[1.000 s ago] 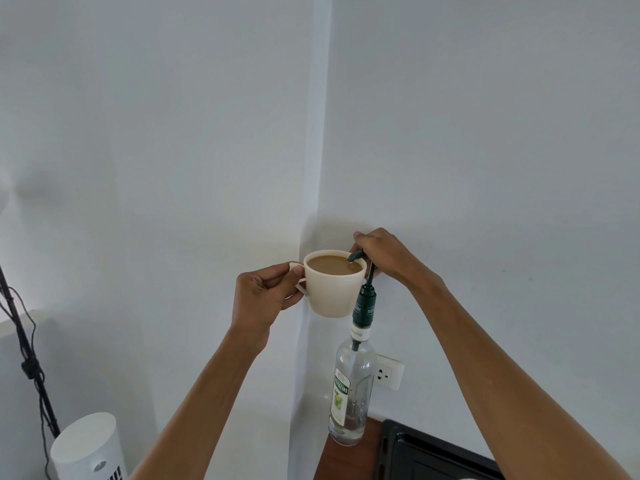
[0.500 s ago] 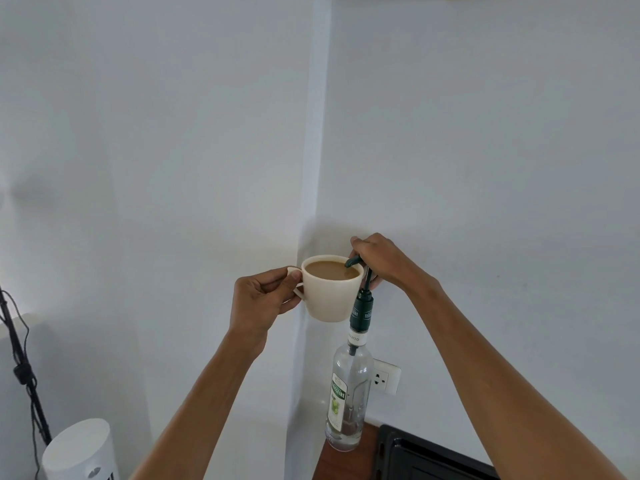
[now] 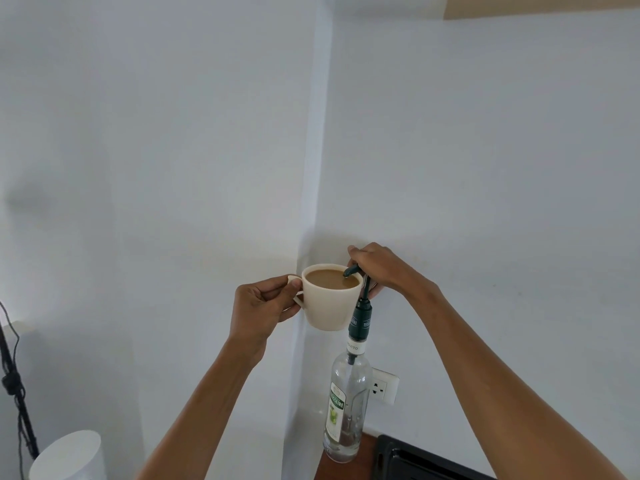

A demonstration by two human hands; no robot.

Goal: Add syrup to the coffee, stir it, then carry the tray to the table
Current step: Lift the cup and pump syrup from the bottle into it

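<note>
A cream cup [image 3: 329,308] of milky brown coffee hangs in the air before a white wall corner. My left hand [image 3: 263,304] pinches its handle from the left. A clear glass syrup bottle [image 3: 346,407] with a green label stands upright on a brown counter below, nearly empty. Its dark green pump [image 3: 360,317] rises beside the cup, and the spout [image 3: 351,270] reaches over the rim above the coffee. My right hand [image 3: 377,268] sits closed on top of the pump head. A black tray [image 3: 408,460] shows at the bottom edge.
A white wall socket [image 3: 382,388] sits just right of the bottle. A white cylinder-shaped appliance [image 3: 69,457] stands at the lower left, with black cables and a stand [image 3: 14,382] along the left edge. White walls meet in a corner behind the cup.
My right hand has stayed on the pump head while the cup stays under the spout. The view has tilted up slightly, so cup, hands and bottle sit a little lower in the frame.
</note>
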